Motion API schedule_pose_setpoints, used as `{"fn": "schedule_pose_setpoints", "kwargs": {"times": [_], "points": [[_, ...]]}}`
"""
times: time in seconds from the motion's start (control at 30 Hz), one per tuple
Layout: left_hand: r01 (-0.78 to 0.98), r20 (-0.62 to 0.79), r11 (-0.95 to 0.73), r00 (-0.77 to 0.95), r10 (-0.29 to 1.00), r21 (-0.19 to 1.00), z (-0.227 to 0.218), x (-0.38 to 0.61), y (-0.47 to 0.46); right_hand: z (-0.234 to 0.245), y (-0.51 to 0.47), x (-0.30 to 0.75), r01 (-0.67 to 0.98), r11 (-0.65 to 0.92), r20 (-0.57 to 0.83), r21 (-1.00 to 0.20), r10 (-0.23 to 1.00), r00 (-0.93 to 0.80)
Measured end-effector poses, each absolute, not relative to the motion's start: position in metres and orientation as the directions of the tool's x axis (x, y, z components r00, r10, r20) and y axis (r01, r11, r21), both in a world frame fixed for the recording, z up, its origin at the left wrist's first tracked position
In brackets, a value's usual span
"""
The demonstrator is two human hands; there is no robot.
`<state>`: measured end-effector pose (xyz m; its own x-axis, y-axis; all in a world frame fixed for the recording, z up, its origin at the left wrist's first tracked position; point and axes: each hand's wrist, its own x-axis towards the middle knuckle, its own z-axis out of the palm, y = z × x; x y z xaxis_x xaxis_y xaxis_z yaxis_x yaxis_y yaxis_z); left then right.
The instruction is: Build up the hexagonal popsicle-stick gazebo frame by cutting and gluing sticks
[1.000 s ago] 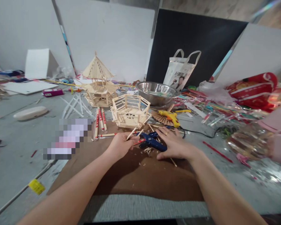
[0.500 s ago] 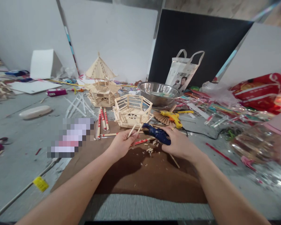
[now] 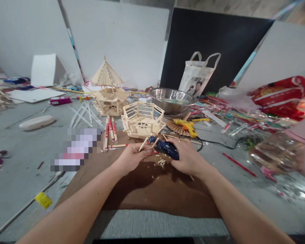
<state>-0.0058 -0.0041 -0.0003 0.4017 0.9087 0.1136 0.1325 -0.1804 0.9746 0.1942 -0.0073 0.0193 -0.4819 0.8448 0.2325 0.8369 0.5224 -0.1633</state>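
My left hand (image 3: 134, 155) is closed on thin wooden sticks (image 3: 142, 144), whose ends poke up past the fingertips. My right hand (image 3: 187, 155) grips a dark blue hand cutter (image 3: 167, 148). The cutter's head reaches the sticks beside my left fingers; whether its jaws touch them I cannot tell. Just beyond both hands stands an openwork wooden-stick frame (image 3: 143, 120) with railed sides. Short cut stick pieces (image 3: 161, 162) lie on the brown mat (image 3: 152, 195) below the cutter.
A roofed stick pavilion (image 3: 108, 86) stands back left, near red-wrapped chopsticks (image 3: 106, 134). Further right are a metal bowl (image 3: 173, 106), a yellow glue gun (image 3: 186, 127) with a black cord, a white bag (image 3: 197, 78) and a large clear bottle (image 3: 274, 152). A white cable (image 3: 22, 210) runs front left.
My right hand has moved left with the cutter, bringing its head up to the sticks at my left hand. My left hand stays nearly in place.
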Motion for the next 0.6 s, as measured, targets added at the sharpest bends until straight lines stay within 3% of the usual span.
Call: {"fn": "schedule_pose_setpoints", "kwargs": {"times": [0.6], "points": [[0.1, 0.105, -0.161, 0.421, 0.901, 0.982, -0.0058, -0.0051, -0.0023, 0.0135, -0.0088, 0.1934, 0.796, 0.543, 0.221, -0.268, 0.839, -0.498]]}}
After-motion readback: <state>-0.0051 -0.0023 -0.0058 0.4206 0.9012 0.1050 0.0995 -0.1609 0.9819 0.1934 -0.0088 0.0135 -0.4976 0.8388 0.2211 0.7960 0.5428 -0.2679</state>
